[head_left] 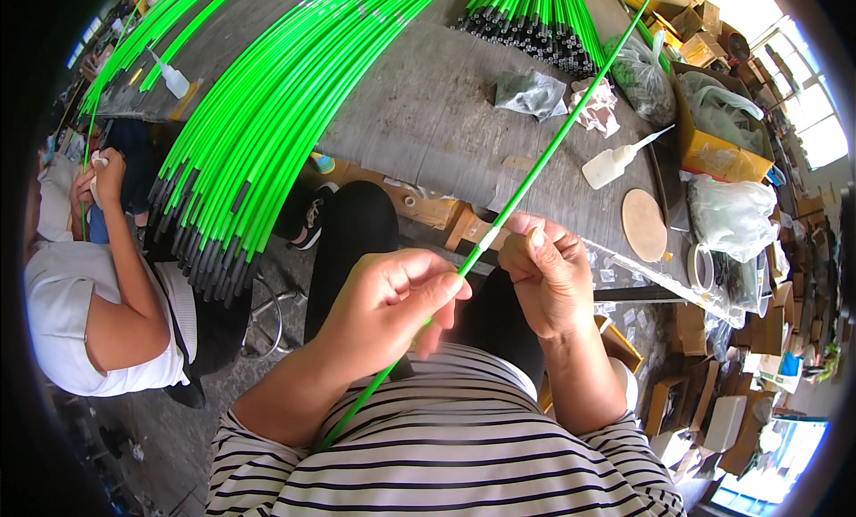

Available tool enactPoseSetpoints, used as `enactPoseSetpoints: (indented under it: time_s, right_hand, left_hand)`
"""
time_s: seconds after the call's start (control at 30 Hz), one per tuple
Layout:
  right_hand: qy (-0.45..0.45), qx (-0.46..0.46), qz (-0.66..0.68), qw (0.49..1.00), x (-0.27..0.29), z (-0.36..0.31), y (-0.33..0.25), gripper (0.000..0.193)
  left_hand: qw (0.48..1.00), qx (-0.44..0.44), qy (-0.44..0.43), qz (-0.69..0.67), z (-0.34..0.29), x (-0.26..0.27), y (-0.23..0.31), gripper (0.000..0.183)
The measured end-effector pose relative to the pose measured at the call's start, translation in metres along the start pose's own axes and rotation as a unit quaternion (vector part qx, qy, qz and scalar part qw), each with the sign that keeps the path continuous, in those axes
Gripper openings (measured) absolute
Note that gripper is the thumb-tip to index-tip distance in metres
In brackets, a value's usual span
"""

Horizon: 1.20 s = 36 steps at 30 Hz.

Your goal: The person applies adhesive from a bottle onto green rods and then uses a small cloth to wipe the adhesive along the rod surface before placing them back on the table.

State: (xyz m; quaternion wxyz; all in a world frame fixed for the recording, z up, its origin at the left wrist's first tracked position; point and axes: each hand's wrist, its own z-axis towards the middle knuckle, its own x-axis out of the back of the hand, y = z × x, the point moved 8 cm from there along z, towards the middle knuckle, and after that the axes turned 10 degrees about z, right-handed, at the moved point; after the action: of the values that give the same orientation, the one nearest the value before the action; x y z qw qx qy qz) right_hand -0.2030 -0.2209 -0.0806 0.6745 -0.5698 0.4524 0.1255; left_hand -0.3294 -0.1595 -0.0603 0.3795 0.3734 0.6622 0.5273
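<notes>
A long thin green rod [553,151] slants from my lap up over the table toward the upper right. My left hand [388,299] is closed round it, thumb and fingers pinching it in front of my striped shirt. Just above that grip, a whitish band [487,239] like a small label sits on the rod. Beside the band, my right hand [553,276] is closed with thumb and forefinger pressed together. Whatever may be between its fingertips is too small to make out.
Many green rods [294,89] with dark ends overhang the table [428,98] at left. Another bundle [544,27] lies at the back. A dropper bottle [611,165], brown disc [644,225] and cardboard box [727,147] stand right. A seated person [107,312] works at left.
</notes>
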Motion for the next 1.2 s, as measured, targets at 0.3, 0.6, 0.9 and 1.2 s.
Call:
enactPoseSetpoints:
  time_s: [0.3,0.6,0.9,1.2]
  right_hand:
    - [-0.048,-0.017,0.058,0.997,-0.013,-0.003,0.009,0.012]
    - [-0.118,-0.023,0.081,0.989,-0.012,-0.003,0.013,0.012]
    - [-0.164,-0.028,0.086,0.982,-0.029,-0.007,0.01,0.014]
    - [-0.12,-0.031,0.013,0.992,-0.031,-0.006,0.016,0.005]
  left_hand:
    - [0.933,0.141,-0.123,-0.307,-0.003,-0.028,-0.022,0.03]
    - [0.83,0.212,-0.332,-0.395,-0.023,-0.06,-0.026,0.053]
    - [0.81,0.203,-0.355,-0.421,-0.028,-0.064,-0.022,0.05]
    - [0.973,-0.068,0.02,0.219,-0.008,-0.014,0.008,0.045]
